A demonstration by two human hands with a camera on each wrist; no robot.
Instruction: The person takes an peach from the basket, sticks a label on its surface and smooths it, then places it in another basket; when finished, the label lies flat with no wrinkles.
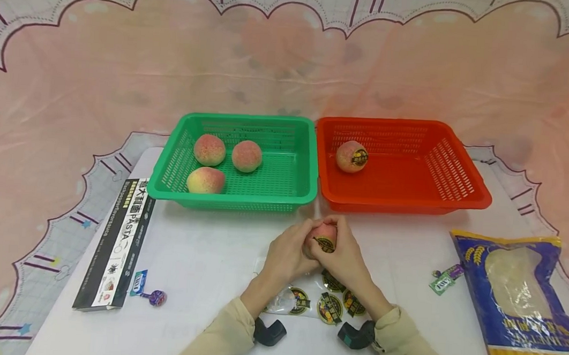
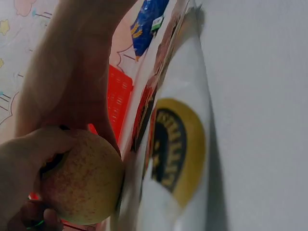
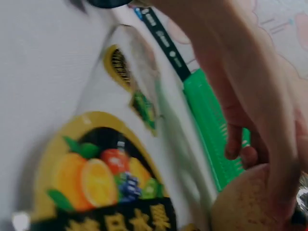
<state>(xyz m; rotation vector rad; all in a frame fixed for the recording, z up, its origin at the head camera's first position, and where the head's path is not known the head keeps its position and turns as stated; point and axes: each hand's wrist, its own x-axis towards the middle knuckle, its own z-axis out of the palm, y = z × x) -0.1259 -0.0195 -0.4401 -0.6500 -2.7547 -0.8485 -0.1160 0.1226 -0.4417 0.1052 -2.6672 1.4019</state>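
Observation:
Both hands hold one pinkish-yellow peach (image 1: pixel 324 232) between them, above the front middle of the table. My left hand (image 1: pixel 286 255) grips its left side, fingers curled round it. From the right, my right hand (image 1: pixel 347 256) holds the fruit, its thumb at a black-and-gold label (image 1: pixel 326 245) on the skin. In the left wrist view the peach (image 2: pixel 91 178) shows speckled skin, with part of the label tucked under fingers. Beneath the hands lies a clear sheet (image 1: pixel 282 304) of round fruit stickers (image 1: pixel 329 308), partly hidden by the forearms.
Behind the hands, a green basket (image 1: pixel 283 200) holds three peaches (image 1: pixel 210 150). Beside it, a red basket (image 1: pixel 408 205) holds one labelled peach (image 1: pixel 350 157). A pasta box (image 1: pixel 117 244) and lollipop (image 1: pixel 157 298) lie left; small candies (image 1: pixel 443 282) and a blue-yellow bag (image 1: pixel 519 297) lie right.

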